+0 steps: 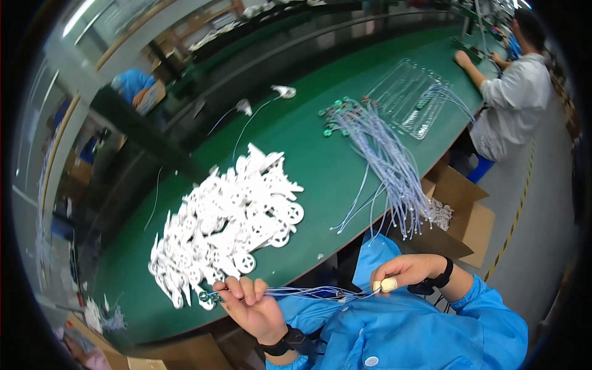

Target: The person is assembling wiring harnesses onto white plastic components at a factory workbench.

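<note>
A small bunch of thin blue-white cables [308, 291] stretches between my hands, just off the table's front edge. My left hand [256, 311] is closed round the bunch near its end, where small green round parts [209, 296] stick out past the fingers. My right hand [404, 271] pinches the cables toward their other end; pale yellow covers [386, 285] sit on its fingertips. Beyond my left hand lies a big heap of white plastic parts [228, 216], some with spoked round ends. A larger bundle of similar cables [388, 166] hangs over the table edge beyond my right hand.
Clear plastic trays [404, 92] lie on the green table [320, 203] farther back. Two white parts with cables [283, 92] rest near the far edge. An open cardboard box [475, 222] stands below at right. A co-worker [518, 86] sits at the far right.
</note>
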The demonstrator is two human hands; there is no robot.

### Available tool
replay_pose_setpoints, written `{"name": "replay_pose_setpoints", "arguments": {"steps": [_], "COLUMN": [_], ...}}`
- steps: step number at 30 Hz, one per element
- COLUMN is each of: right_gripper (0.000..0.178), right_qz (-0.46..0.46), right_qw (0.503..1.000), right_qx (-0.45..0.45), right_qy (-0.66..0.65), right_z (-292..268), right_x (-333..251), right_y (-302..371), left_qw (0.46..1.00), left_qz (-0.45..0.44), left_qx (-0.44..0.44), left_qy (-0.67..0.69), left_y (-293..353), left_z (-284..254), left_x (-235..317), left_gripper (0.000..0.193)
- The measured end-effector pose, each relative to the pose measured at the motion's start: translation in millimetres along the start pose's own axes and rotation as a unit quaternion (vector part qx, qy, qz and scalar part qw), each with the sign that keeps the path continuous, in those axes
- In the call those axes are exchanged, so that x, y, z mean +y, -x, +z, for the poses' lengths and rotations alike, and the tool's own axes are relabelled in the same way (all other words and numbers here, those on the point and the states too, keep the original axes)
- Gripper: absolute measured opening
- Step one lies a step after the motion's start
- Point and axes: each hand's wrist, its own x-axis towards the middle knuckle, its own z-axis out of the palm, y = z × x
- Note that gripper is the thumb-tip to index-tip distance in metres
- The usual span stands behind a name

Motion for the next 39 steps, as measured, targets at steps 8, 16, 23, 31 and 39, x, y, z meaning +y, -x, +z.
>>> {"name": "replay_pose_setpoints", "arguments": {"steps": [8,16,23,31,39], "right_gripper": [0.016,0.017,0.016,0.02,0.028], "right_qz": [-0.116,-0.176,-0.253,-0.206,0.015], "right_qw": [0.984,0.958,0.95,0.953,0.949], "right_qx": [-0.032,-0.048,0.14,0.106,0.077], "right_qy": [-0.129,-0.22,-0.116,0.195,0.304], "right_z": [38,51,51,65,23], "right_x": [-36,-79,-117,-91,-46], "right_y": [-82,-53,-62,-42,3], "left_qw": [0.988,0.983,0.953,0.886,0.927], "left_qz": [-0.142,-0.17,-0.297,-0.437,-0.364], "left_qx": [0.052,0.053,-0.048,0.005,-0.067], "left_qy": [-0.019,-0.044,0.021,0.153,0.061], "left_y": [36,20,32,17,5], "left_z": [-37,-52,-19,-13,19], "left_x": [-27,-16,-33,-61,-49], "left_gripper": [0.011,0.011,0.014,0.016,0.015]}}
